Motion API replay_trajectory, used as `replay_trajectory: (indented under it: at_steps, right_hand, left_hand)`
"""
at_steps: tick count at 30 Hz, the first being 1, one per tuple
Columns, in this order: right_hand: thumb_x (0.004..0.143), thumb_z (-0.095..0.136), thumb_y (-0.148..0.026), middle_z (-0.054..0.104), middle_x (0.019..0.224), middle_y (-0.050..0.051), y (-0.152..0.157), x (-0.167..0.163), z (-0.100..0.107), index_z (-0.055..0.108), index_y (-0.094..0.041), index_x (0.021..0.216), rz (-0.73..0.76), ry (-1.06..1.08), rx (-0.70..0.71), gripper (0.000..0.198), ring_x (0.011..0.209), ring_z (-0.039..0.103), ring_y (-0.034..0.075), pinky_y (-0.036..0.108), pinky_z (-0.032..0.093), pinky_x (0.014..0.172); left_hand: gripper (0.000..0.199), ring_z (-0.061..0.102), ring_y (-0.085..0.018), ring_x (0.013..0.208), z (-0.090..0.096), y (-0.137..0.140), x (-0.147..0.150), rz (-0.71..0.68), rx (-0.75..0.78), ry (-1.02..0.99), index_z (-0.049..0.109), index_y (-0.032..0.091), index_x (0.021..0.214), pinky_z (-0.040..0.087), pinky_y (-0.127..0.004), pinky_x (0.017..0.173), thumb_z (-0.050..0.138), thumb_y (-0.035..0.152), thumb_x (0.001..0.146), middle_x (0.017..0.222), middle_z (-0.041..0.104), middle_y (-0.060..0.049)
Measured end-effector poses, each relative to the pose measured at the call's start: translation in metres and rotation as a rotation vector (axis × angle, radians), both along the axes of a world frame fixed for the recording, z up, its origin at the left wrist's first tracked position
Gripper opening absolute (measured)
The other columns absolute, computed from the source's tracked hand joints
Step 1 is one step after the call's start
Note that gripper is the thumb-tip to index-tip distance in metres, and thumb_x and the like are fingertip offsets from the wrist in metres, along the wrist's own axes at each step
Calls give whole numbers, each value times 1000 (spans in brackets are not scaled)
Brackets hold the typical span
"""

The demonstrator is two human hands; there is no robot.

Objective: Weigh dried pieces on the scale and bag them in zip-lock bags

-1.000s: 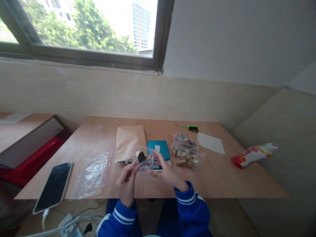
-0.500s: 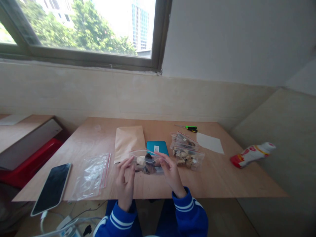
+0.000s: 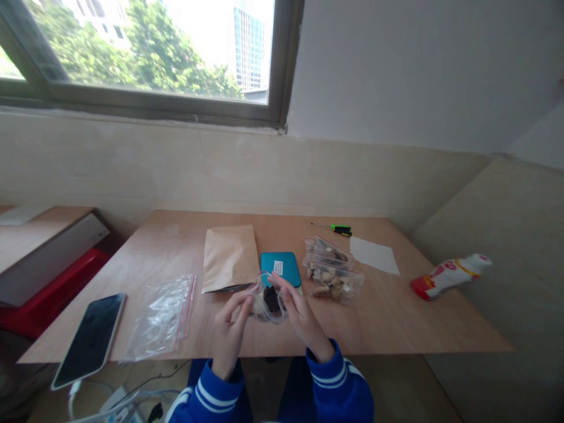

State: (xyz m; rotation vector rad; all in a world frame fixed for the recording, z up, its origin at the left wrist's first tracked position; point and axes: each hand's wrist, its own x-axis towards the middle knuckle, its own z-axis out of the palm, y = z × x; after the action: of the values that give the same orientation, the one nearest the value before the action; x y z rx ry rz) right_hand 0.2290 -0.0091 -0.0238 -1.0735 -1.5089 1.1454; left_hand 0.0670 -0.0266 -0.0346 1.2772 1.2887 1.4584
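Note:
Between my hands, over the near middle of the table, is a clear zip bag with dark and pale brown dried pieces inside. Its mouth is bowed apart into a rounded opening. My left hand is closed on the bag's left edge, thumb against fingers. On the opposite edge, my right hand grips the bag with its fingers pointing up and left. Just behind the bag lies a teal flat case with a white label. My fingers hide part of the bag.
Filled zip bags lie to the right; empty zip bags and a phone lie left. Farther back are a kraft paper pouch, a screwdriver and white paper. A red-and-white bottle stands at the right.
My hands have come closer together. The bag's mouth, stretched flat and straight before, now bulges into a rounded opening.

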Motion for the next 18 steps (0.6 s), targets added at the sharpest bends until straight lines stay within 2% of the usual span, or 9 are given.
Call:
replay_trajectory:
  at_steps: [2, 3, 6, 8, 12, 18]
  right_hand:
    - [96, 37, -49, 53, 137, 8, -1, -1, 2, 49, -23, 135, 13, -26, 25, 48, 129, 48, 20, 42, 33, 112]
    - [96, 36, -49, 55, 136, 8, -1, 1, 3, 51, -23, 134, 1, -29, 30, 48, 128, 48, 21, 42, 34, 112]
    - [96, 34, -50, 64, 124, 8, -2, 10, 8, 60, -23, 124, -95, -45, 33, 46, 120, 56, 22, 42, 40, 106]
    - [95, 36, -50, 69, 114, 7, -2, 18, 10, 66, -23, 113, -143, -65, 42, 44, 110, 62, 24, 41, 46, 99]
    - [92, 43, -50, 74, 93, 7, -2, 24, 13, 71, -22, 92, -212, -72, 49, 40, 90, 68, 24, 37, 53, 84]
    - [82, 61, -48, 72, 74, 5, -3, 26, 16, 69, -20, 73, -351, -47, 78, 30, 71, 66, 20, 31, 52, 68]
  left_hand:
    - [24, 67, -23, 95, 2, -1, 2, -29, 17, 36, 72, 19, 90, 53, -30, 80, 64, 39, 80, 95, 74, -6]
    - [24, 67, -23, 92, 3, -2, 2, 3, 19, 35, 72, 19, 88, 53, -29, 78, 63, 40, 80, 93, 74, -6]
    - [26, 66, -20, 82, 6, -2, -5, 214, 0, 4, 70, 19, 83, 52, -29, 75, 59, 43, 82, 84, 72, -3]
    - [27, 65, -19, 81, 8, -2, -10, 306, -5, 0, 68, 19, 82, 51, -29, 77, 61, 45, 81, 81, 71, -2]
    - [26, 64, -19, 83, 12, -3, -15, 291, 11, -41, 67, 19, 83, 50, -29, 78, 64, 44, 79, 83, 70, -2]
    - [25, 59, -16, 73, 20, -2, -17, 214, 8, -70, 63, 19, 78, 49, -25, 70, 61, 44, 81, 72, 63, 0]
